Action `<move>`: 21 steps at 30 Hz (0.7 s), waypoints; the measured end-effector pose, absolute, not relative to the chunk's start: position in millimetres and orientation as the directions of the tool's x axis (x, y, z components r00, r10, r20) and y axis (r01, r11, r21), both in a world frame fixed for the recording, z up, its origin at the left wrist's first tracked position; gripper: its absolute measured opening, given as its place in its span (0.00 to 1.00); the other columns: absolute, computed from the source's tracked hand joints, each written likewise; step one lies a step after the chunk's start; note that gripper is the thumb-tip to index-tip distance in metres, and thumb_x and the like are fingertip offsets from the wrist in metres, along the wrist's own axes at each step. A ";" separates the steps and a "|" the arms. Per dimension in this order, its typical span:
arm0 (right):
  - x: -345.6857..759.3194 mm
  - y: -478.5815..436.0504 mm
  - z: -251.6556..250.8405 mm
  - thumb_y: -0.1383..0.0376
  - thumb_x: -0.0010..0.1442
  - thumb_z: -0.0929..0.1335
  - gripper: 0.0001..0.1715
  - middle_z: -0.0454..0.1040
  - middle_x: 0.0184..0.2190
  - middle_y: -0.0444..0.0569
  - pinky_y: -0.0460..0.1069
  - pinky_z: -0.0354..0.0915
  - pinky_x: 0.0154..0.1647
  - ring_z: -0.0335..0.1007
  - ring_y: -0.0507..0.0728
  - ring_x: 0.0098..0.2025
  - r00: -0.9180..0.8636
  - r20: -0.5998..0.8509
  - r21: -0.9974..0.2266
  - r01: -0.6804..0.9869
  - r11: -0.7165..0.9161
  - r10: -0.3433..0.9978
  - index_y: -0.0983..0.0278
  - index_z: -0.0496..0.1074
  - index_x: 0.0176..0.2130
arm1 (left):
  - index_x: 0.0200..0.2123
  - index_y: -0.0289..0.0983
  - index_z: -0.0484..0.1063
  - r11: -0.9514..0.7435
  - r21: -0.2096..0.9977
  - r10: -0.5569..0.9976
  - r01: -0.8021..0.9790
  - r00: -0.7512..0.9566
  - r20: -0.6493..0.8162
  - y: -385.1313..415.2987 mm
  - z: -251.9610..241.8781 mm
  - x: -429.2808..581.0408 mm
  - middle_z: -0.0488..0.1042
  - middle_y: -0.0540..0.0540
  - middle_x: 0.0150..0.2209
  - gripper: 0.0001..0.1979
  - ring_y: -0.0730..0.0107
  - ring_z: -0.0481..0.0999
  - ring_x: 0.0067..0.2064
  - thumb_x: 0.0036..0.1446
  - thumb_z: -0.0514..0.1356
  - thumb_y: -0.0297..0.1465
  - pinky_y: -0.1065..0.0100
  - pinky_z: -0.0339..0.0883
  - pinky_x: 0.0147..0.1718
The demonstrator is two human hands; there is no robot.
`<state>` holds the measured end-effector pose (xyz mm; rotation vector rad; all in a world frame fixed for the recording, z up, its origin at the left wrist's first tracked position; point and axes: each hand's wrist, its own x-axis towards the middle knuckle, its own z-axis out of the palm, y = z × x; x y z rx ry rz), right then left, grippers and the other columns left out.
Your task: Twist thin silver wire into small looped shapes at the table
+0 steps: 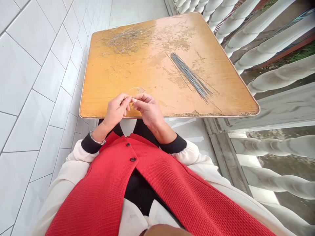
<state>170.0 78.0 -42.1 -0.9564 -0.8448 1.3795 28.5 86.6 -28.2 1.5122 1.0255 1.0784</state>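
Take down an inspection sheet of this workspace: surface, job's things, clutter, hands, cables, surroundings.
Surface: wooden tabletop, finish worn and flaking, chipped along the near edge.
Job's things: bundle of straight thin wires lying diagonally; small wire rings loose left of centre.
Clutter: tangled heap of wire loops at the far left.
Hands: left hand and right hand pinch a thin wire loop near the table's edge.
Cables: nothing seen.
Surroundings: white tiled floor; white balustrade on the right.

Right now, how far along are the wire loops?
Done: a tangled heap of wire loops and a few separate loops lie on the table. In hand: the left hand and right hand pinch a thin wire. Remaining: a bundle of straight wires.
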 end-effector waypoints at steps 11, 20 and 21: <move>182.8 90.2 -47.0 0.43 0.56 0.74 0.25 0.75 0.27 0.43 0.46 0.68 0.26 0.65 0.48 0.24 0.104 0.297 -0.954 0.005 0.298 0.949 0.60 0.80 0.41 | 0.30 0.35 0.73 -0.007 0.998 0.974 -0.058 0.225 0.020 83.0 -23.5 30.5 0.74 0.55 0.23 0.10 0.89 0.61 0.15 0.64 0.62 0.32 0.78 0.51 0.15; 188.2 92.1 -45.2 0.43 0.53 0.75 0.27 0.77 0.28 0.43 0.47 0.69 0.25 0.67 0.49 0.23 0.013 0.290 -0.957 0.010 0.290 0.957 0.61 0.81 0.42 | 0.27 0.34 0.71 0.039 0.997 0.970 -0.069 0.240 -0.022 84.6 -14.7 31.2 0.72 0.55 0.21 0.13 0.89 0.62 0.15 0.63 0.63 0.33 0.78 0.51 0.16; 188.5 92.2 -45.9 0.43 0.53 0.75 0.27 0.77 0.29 0.44 0.48 0.70 0.26 0.68 0.49 0.24 0.009 0.292 -0.957 0.007 0.292 0.957 0.60 0.81 0.42 | 0.27 0.34 0.70 0.042 0.996 0.971 -0.073 0.238 -0.023 84.7 -13.4 31.5 0.72 0.56 0.21 0.13 0.89 0.62 0.15 0.64 0.63 0.33 0.78 0.51 0.16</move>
